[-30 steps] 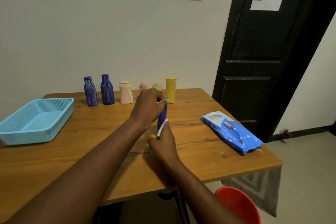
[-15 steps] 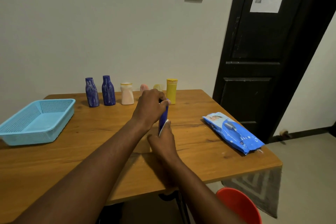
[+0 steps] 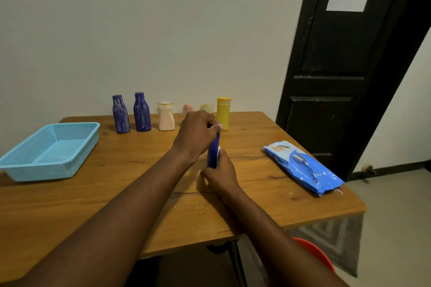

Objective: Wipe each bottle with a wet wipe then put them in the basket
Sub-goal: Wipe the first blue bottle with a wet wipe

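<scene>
The right hand (image 3: 219,170) is nearest. Its grip is curled round the lower part of a blue bottle (image 3: 213,154), and a sliver of white wet wipe (image 3: 218,150) shows against the bottle. Just beyond, the left hand (image 3: 196,133) pinches the bottle's top and holds it upright at the middle of the tabletop (image 3: 116,193); the base is hidden. The wiping of this bottle looks under way.

The pack of wipes (image 3: 303,168) lies to the right. In the basket (image 3: 50,151) on the left, no bottle shows.

Along the far edge stand a dark blue bottle (image 3: 120,115), a second dark blue bottle (image 3: 141,113), a white bottle (image 3: 166,116), a pink bottle (image 3: 187,108), a pale bottle (image 3: 205,107) and a yellow bottle (image 3: 223,112). The task seems at an early stage, with all six yet to be wiped and put in the basket.
</scene>
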{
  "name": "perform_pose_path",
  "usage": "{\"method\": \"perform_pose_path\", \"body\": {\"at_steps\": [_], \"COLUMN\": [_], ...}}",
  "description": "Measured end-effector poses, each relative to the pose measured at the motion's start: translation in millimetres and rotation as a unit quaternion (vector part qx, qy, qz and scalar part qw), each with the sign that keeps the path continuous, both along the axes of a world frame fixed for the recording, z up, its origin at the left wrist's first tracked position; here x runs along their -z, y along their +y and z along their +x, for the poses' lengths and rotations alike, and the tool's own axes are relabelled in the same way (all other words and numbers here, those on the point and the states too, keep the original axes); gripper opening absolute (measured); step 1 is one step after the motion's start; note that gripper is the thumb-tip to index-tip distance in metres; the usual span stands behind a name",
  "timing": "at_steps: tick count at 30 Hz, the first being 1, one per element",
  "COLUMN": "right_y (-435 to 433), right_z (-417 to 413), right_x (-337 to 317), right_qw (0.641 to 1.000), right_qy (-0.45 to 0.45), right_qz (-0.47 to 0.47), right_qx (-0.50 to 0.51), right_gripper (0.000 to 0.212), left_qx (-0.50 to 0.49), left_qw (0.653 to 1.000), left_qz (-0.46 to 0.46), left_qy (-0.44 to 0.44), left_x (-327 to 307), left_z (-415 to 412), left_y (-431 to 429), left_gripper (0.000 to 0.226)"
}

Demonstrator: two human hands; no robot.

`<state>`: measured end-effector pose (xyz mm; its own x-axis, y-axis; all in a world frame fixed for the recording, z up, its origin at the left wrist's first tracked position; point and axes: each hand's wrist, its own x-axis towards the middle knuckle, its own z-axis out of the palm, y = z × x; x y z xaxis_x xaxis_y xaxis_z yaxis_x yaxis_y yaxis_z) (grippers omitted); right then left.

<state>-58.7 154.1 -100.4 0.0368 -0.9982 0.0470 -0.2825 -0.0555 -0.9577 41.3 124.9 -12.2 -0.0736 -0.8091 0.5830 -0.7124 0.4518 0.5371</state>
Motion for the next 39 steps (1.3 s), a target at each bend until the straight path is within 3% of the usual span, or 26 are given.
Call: {"method": "perform_pose_path", "body": {"at_steps": [4,9,11,15,19,22,24,27,31,35,39], "right_y": [24,9,-3,-5,16,28,21,2,-9,5,11], "right_z": [8,14,7,-8,-2,11,16,13,-7,-14,-10], "right_x": [13,-9,-15,1,12,-3,-15,-28,-17,9,6], "right_qw": [0.998,0.992,0.995,0.998,0.996,0.992,0.989,0.99,0.996,0.996,0.989], "right_qy": [-0.046,-0.056,-0.046,0.051,0.016,0.004,0.011,0.024,-0.012,-0.046,-0.09], "right_qz": [-0.036,-0.111,-0.086,-0.026,-0.084,-0.128,-0.146,-0.139,-0.085,-0.072,-0.108], "right_qx": [0.002,0.003,0.009,-0.01,0.021,0.006,0.005,0.021,0.0,-0.004,0.038], "right_gripper": [0.06,0.099,0.093,0.062,0.07,0.095,0.099,0.096,0.072,0.082,0.076], "left_qx": [0.012,0.021,0.026,0.037,0.051,0.061,0.06,0.059,0.058,0.056,0.063], "left_qw": [1.0,1.0,1.0,0.998,0.996,0.995,0.995,0.994,0.994,0.994,0.994], "left_qz": [-0.01,-0.008,0.005,0.045,0.075,0.073,0.064,0.07,0.08,0.08,0.064], "left_qy": [0.0,-0.004,-0.002,-0.01,-0.021,-0.035,-0.05,-0.057,-0.047,-0.05,-0.065], "left_x": [-1,-2,-3,-4,-3,-5,-7,-9,-8,-8,-12], "left_z": [3,5,6,9,20,24,23,24,24,23,24], "left_y": [0,-1,-2,-6,-14,-18,-17,-18,-19,-17,-13], "left_gripper": [0.019,0.015,0.014,0.015,0.013,0.015,0.015,0.017,0.02,0.023,0.025]}}
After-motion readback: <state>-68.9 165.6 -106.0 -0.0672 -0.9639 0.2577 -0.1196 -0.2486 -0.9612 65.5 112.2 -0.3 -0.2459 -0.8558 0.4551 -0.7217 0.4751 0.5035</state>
